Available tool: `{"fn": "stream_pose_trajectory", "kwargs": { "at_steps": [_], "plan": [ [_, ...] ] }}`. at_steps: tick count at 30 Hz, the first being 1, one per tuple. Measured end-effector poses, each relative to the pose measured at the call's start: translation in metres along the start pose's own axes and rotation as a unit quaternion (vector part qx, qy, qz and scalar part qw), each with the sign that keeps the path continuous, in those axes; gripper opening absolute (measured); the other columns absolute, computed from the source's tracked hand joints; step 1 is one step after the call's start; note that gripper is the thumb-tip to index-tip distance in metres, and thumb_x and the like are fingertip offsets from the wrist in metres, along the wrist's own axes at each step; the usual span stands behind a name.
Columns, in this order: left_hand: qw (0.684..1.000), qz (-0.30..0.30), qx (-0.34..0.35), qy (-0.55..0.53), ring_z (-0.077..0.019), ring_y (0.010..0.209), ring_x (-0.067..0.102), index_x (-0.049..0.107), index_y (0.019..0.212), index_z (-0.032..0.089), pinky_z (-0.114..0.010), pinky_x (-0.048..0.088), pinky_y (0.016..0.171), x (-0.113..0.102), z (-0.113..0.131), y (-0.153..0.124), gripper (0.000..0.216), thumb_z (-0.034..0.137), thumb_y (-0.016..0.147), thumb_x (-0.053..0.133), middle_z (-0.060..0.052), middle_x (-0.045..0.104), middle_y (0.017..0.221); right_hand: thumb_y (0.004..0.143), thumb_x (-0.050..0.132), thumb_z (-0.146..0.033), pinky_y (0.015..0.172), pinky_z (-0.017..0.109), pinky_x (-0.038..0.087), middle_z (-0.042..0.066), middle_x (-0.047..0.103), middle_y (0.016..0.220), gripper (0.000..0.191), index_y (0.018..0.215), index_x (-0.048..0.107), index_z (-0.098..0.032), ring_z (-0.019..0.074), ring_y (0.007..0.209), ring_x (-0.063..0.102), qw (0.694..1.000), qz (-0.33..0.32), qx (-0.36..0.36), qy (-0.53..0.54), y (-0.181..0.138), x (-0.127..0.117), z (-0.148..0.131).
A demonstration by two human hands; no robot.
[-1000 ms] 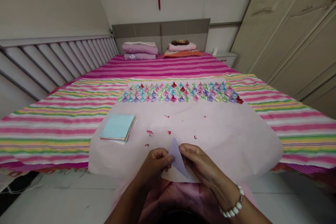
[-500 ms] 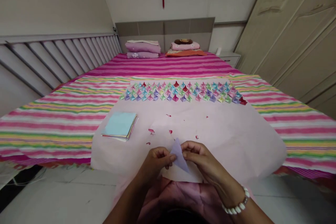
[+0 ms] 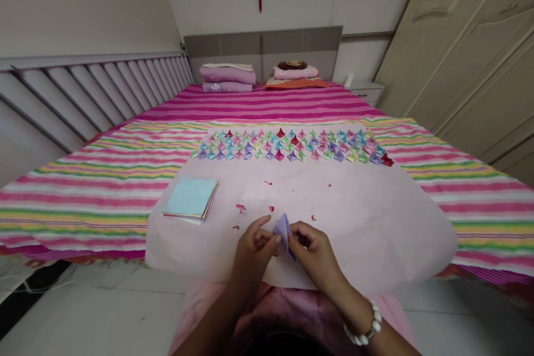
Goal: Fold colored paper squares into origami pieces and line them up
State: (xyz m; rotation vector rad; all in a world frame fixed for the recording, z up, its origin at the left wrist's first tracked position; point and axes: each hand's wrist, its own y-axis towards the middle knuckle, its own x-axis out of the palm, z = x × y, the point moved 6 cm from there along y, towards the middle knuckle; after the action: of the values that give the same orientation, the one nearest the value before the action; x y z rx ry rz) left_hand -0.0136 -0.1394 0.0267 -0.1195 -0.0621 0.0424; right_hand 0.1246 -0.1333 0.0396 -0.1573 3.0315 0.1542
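Note:
A folded piece of purple origami paper (image 3: pixel 283 229) is held up between both hands, above the near part of a large pale sheet (image 3: pixel 375 217). My left hand (image 3: pixel 257 245) pinches its left side between thumb and fingers, with the index finger stretched forward. From the right, my right hand (image 3: pixel 314 250) grips the paper's other edge; a white bead bracelet circles that wrist. Several small red paper scraps (image 3: pixel 241 208) lie just beyond my hands. To the left sits a stack of square paper (image 3: pixel 191 197), light blue on top.
Rows of small folded paper pieces (image 3: pixel 278 154) in many colours line the sheet's far edge. Beneath is a bed with a striped cover (image 3: pixel 83 189). Folded bedding (image 3: pixel 227 75) lies by the headboard (image 3: pixel 240 44). A slatted rail (image 3: pixel 104 89) runs along the left; a wardrobe (image 3: pixel 479 55) stands right.
The purple paper has gone from a flat triangle to a narrower shape with a raised fold. My left index finger has lifted and stretched forward, and my right hand has turned slightly inward.

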Motion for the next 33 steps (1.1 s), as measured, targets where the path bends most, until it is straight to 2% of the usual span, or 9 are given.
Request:
{"fn": "stream_pose_trajectory", "kwargs": {
  "at_steps": [3, 8, 13, 17, 21, 26, 30, 33],
  "plan": [
    [0.999, -0.003, 0.038, 0.038, -0.0174, 0.072, 0.063, 0.059, 0.113, 0.014, -0.03, 0.05, 0.071, 0.005, 0.009, -0.006, 0.043, 0.034, 0.076, 0.065, -0.003, 0.066, 0.079, 0.081, 0.058, -0.024, 0.055, 0.027, 0.037, 0.0, 0.054, 0.062, 0.014, 0.073, 0.068, -0.019, 0.014, 0.058, 0.047, 0.995, 0.036, -0.056, -0.068, -0.002, -0.002, -0.008],
    [0.983, 0.014, 0.076, 0.166, -0.0222, 0.08, 0.064, 0.063, 0.112, 0.015, -0.031, 0.05, 0.07, 0.01, 0.021, -0.015, 0.042, 0.035, 0.075, 0.066, -0.01, 0.069, 0.094, 0.079, 0.052, -0.011, 0.058, 0.028, 0.041, 0.003, 0.059, 0.071, 0.017, 0.08, 0.067, -0.02, 0.0162, 0.063, 0.052, 0.981, 0.052, -0.122, -0.141, -0.006, 0.001, -0.016],
    [0.977, -0.026, 0.047, 0.204, -0.0239, 0.077, 0.066, 0.062, 0.114, 0.015, -0.034, 0.05, 0.072, 0.016, 0.019, -0.014, 0.038, 0.029, 0.08, 0.057, -0.01, 0.072, 0.087, 0.084, 0.05, -0.013, 0.059, 0.03, 0.044, 0.005, 0.061, 0.076, 0.016, 0.082, 0.064, -0.021, 0.0176, 0.066, 0.054, 0.971, 0.052, -0.159, -0.169, -0.011, 0.007, -0.019],
    [0.978, -0.024, 0.033, 0.206, -0.0252, 0.081, 0.068, 0.062, 0.117, 0.014, -0.034, 0.05, 0.076, 0.015, 0.015, -0.01, 0.039, 0.024, 0.08, 0.054, -0.01, 0.074, 0.087, 0.085, 0.047, -0.01, 0.062, 0.03, 0.047, 0.006, 0.061, 0.084, 0.02, 0.09, 0.063, -0.022, 0.0189, 0.073, 0.057, 0.965, 0.046, -0.185, -0.182, -0.013, 0.011, -0.02],
    [0.975, -0.018, 0.039, 0.218, -0.0245, 0.075, 0.068, 0.063, 0.116, 0.014, -0.032, 0.05, 0.07, 0.013, 0.012, -0.006, 0.039, 0.024, 0.08, 0.054, -0.009, 0.075, 0.083, 0.085, 0.044, -0.008, 0.063, 0.031, 0.048, 0.007, 0.061, 0.088, 0.024, 0.093, 0.062, -0.022, 0.0193, 0.076, 0.057, 0.965, 0.048, -0.188, -0.176, -0.013, 0.01, -0.02],
    [0.956, -0.02, 0.077, 0.281, -0.0233, 0.068, 0.067, 0.069, 0.105, 0.019, -0.03, 0.046, 0.065, 0.015, 0.017, -0.009, 0.029, 0.025, 0.083, 0.051, -0.007, 0.074, 0.078, 0.083, 0.045, -0.006, 0.064, 0.032, 0.049, 0.008, 0.061, 0.092, 0.027, 0.096, 0.063, -0.022, 0.0198, 0.078, 0.058, 0.965, 0.06, -0.19, -0.172, -0.014, 0.009, -0.021],
    [0.969, -0.058, 0.089, 0.222, -0.0202, 0.069, 0.066, 0.069, 0.093, 0.022, -0.027, 0.046, 0.066, 0.019, 0.016, -0.01, 0.022, 0.026, 0.087, 0.048, -0.004, 0.073, 0.078, 0.083, 0.043, -0.006, 0.065, 0.032, 0.05, 0.008, 0.061, 0.094, 0.03, 0.101, 0.062, -0.021, 0.0203, 0.081, 0.059, 0.96, 0.063, -0.21, -0.172, -0.016, 0.008, -0.024],
    [0.975, -0.061, 0.085, 0.196, -0.0194, 0.074, 0.067, 0.068, 0.089, 0.021, -0.026, 0.047, 0.066, 0.019, 0.012, -0.01, 0.025, 0.025, 0.089, 0.044, -0.002, 0.072, 0.078, 0.085, 0.042, -0.006, 0.066, 0.032, 0.05, 0.009, 0.061, 0.097, 0.03, 0.103, 0.061, -0.02, 0.0201, 0.083, 0.059, 0.96, 0.048, -0.218, -0.17, -0.017, 0.01, -0.024]
  ]
}}
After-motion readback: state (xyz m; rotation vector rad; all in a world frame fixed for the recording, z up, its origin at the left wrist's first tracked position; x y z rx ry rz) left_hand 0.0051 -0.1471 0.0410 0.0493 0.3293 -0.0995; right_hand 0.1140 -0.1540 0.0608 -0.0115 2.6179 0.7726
